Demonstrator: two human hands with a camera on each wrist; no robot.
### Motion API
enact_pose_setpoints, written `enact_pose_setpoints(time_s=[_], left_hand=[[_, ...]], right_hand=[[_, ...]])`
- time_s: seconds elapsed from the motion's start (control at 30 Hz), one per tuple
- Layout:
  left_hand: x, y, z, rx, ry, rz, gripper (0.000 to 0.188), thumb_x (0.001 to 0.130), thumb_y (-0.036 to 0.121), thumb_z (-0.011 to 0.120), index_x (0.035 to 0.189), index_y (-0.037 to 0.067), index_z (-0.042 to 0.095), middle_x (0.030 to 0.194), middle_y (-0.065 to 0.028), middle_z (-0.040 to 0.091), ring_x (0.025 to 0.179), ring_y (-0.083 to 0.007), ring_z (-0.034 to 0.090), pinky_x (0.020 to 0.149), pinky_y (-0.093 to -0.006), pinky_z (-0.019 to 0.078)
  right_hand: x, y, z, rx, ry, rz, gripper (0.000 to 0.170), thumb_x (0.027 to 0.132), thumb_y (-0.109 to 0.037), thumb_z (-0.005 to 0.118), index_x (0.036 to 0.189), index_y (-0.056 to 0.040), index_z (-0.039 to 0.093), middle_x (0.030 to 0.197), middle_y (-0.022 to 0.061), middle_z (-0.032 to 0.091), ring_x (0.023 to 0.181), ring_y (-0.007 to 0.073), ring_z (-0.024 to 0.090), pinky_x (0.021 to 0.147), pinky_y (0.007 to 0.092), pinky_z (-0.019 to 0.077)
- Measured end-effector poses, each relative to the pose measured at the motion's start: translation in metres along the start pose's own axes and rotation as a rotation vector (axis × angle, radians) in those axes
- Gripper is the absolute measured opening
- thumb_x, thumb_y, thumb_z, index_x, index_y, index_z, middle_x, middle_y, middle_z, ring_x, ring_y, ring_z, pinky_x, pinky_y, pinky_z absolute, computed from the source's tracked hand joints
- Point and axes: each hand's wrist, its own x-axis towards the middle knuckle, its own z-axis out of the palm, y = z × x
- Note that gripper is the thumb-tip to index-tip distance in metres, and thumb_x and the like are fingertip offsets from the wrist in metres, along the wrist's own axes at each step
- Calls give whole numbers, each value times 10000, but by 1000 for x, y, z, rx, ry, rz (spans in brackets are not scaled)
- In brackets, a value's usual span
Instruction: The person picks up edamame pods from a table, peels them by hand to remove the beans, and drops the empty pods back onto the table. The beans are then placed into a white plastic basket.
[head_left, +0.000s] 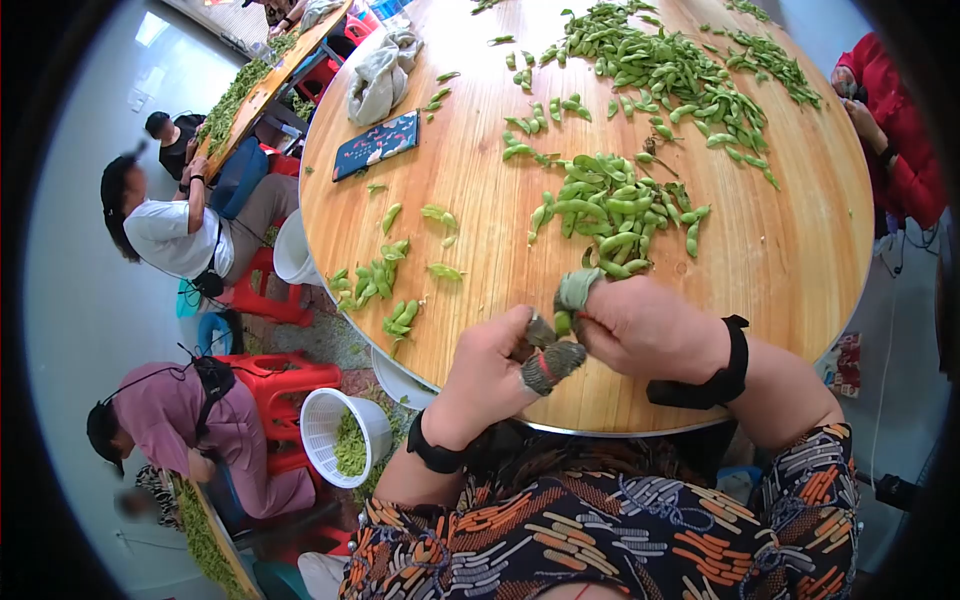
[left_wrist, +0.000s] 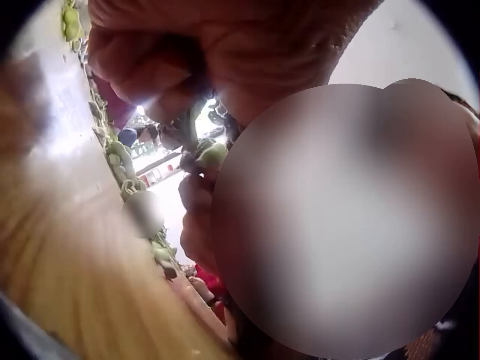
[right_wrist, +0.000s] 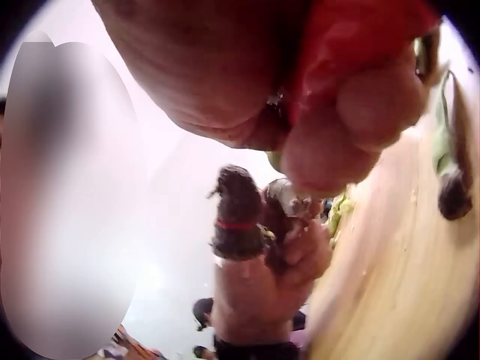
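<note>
Both hands meet over the near edge of the round wooden table (head_left: 480, 250). A green pod (head_left: 563, 322) shows between them, pinched by the right hand (head_left: 640, 325), whose finger has a pale green wrap. My left hand (head_left: 490, 370) has dark cloth covers on thumb and finger, the tips close to the pod's lower end; whether they grip it is unclear. In the right wrist view the left hand (right_wrist: 251, 277) is below the right hand (right_wrist: 300, 97). The left wrist view shows a pod (left_wrist: 212, 155) between the hands. A pile of pods (head_left: 620, 210) lies just beyond them.
Opened-looking pods (head_left: 375, 280) lie at the table's left, near a dark blue patterned booklet (head_left: 376, 146) and a grey cloth (head_left: 385, 75). A larger pod heap (head_left: 660, 70) is at the far side. A white basket (head_left: 346, 438) stands lower left. Other people sit left and right.
</note>
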Motion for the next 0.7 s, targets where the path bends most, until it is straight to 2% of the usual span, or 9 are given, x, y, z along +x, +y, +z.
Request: enact_pose_setpoints(time_s=[0.07,0.2,0.27,0.3,0.33,0.37,0.4,0.47,0.7], left_hand=[[4,2,0,23,-86,39,231,820,230,686,809,23,583,580,-23,464,514,-71,416,477,-241,365],[8,8,4,-335,-244,-116,180,902,198,553,919,22,588,690,17,513,604,-60,454,551,-199,379],[7,14,5,-415,-273,-173,180,924,186,509,971,26,576,736,38,523,634,-44,459,567,-174,369],[6,20,5,-548,-275,-313,193,938,202,475,989,37,563,722,40,500,613,-48,433,543,-177,344],[6,22,6,-680,-276,-453,207,952,217,442,1007,49,550,708,41,477,592,-52,406,519,-181,320],[6,19,8,-680,-275,-452,207,952,217,442,1007,49,550,708,41,477,592,-52,406,519,-181,320],[7,13,12,-761,-269,-436,225,961,245,421,1021,60,534,712,37,462,583,-55,385,504,-182,297],[8,11,18,-846,-259,-418,243,970,273,400,1035,71,518,715,33,447,575,-58,363,490,-184,274],[9,9,22,-992,-214,-467,208,962,235,431,1079,78,501,796,-13,509,570,-64,399,486,-179,298]], right_hand=[[-2,1,3,-44,12,-92,122,794,-89,561,832,6,496,673,214,564,650,398,581,565,434,469],[0,11,-3,-34,-53,-93,121,799,-91,550,829,9,488,656,215,561,649,398,582,564,435,469],[3,9,-9,-20,-130,76,121,810,-97,530,849,8,483,644,221,557,634,398,580,561,436,472],[3,4,-13,-19,-129,77,121,810,-97,530,849,8,483,644,221,557,634,398,580,561,436,472],[4,-4,-17,74,-150,206,121,813,-98,520,844,11,481,638,223,557,628,399,581,560,440,472],[5,-9,-20,168,-171,336,121,815,-99,510,840,15,480,632,226,557,621,400,582,558,444,472],[4,-3,-16,167,-172,335,121,815,-99,510,840,15,480,632,226,557,621,400,582,558,444,472],[1,10,-6,-153,22,38,129,816,-96,508,841,25,472,623,220,562,612,383,595,537,439,477],[-3,-5,-8,-356,-10,71,169,792,-90,545,895,19,466,624,192,562,590,349,606,517,411,484]])
